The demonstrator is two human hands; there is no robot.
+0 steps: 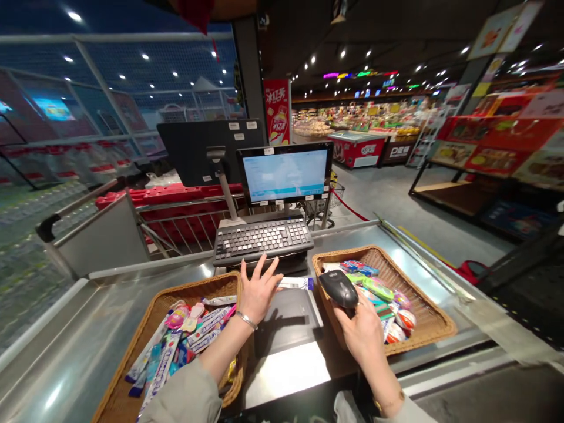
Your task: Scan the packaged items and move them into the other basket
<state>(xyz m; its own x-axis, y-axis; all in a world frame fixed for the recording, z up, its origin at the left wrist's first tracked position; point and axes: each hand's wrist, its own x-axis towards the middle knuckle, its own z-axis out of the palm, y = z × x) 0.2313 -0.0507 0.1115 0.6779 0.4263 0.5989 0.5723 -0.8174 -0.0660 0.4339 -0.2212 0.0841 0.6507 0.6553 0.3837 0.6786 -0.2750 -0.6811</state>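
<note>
My left hand [259,288] reaches over the counter with its fingers spread, just in front of the black keyboard [264,239]. By its thumb side lies a slim white packet [296,283] with a purple end; whether the hand touches it I cannot tell. My right hand [363,326] is closed around a black barcode scanner [339,288], held above the near left part of the right wicker basket [440,320]. Colourful small packs of sweets [379,289] fill that basket's middle. Under my left forearm, the left wicker basket [127,346] holds long wrapped candy sticks [165,358] and other sweets.
A lit monitor [286,173] stands behind the keyboard, with a second dark screen [202,153] turned away beside it. The metal counter [110,299] spans the front. Beyond are a metal barrier, red freezer [356,150] and a shelf of red boxes [497,141].
</note>
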